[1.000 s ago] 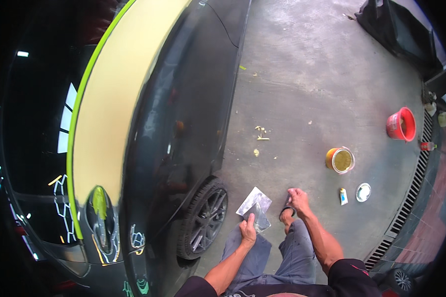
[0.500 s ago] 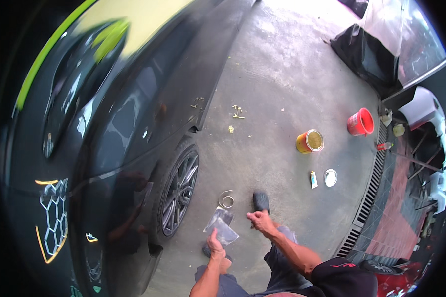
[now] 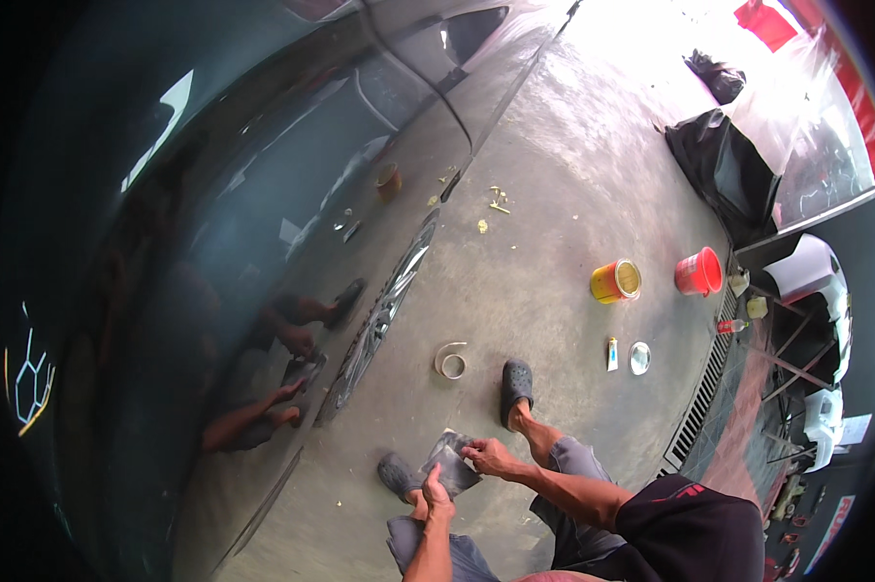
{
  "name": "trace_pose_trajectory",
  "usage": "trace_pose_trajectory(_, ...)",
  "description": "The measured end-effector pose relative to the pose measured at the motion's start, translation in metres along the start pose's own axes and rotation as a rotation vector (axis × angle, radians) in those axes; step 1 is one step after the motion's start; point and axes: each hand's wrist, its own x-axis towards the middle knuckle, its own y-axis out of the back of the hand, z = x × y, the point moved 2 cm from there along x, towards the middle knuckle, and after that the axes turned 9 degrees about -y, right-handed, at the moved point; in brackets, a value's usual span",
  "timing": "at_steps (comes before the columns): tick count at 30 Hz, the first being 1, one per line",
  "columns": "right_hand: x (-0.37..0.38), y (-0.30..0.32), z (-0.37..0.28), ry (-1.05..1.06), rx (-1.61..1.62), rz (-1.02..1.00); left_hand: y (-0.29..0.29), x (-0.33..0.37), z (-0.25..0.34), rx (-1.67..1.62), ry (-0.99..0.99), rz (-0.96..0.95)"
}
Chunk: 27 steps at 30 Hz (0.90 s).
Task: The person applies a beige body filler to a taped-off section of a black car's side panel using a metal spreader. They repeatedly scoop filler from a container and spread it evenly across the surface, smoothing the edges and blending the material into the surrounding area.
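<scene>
My left hand [image 3: 438,492] is closed on the near edge of a thin, flat grey plate [image 3: 446,454], smeared with pale marks. The thumb lies on top of it. My right hand [image 3: 493,457] is pinched, its fingertips at the plate's right side. Whether they grip the plate or some small thing over it, I cannot tell. Both hands are low in front of my legs, above the concrete floor. Beyond them a coil of tape or thin strip [image 3: 451,365] lies on the floor with a loose end.
A dark glossy car [image 3: 292,242] fills the left side, mirroring my arms. To the right stand a yellow tin [image 3: 607,282] and a red bucket [image 3: 696,274], with a small tube [image 3: 612,354] and a round lid [image 3: 640,358] nearer. Past them runs a drain grate [image 3: 695,425].
My right hand has come down to the plate from apart. The plate is lower and turned. My view has shifted along the car, so the wheel is out of sight.
</scene>
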Motion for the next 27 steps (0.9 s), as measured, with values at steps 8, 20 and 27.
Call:
trace_pose_trajectory(8,-0.012,0.000,-0.017,0.088,-0.156,0.250,0.016,0.012,-0.007,0.041,-0.092,-0.034)
trace_pose_trajectory(20,0.003,-0.012,-0.023,0.140,-0.088,0.212,0.030,0.011,0.008,-0.136,-0.068,-0.038)
trace_pose_trajectory(27,-0.023,-0.011,-0.037,0.083,0.067,0.126,0.044,0.001,0.002,-0.197,-0.121,-0.023)
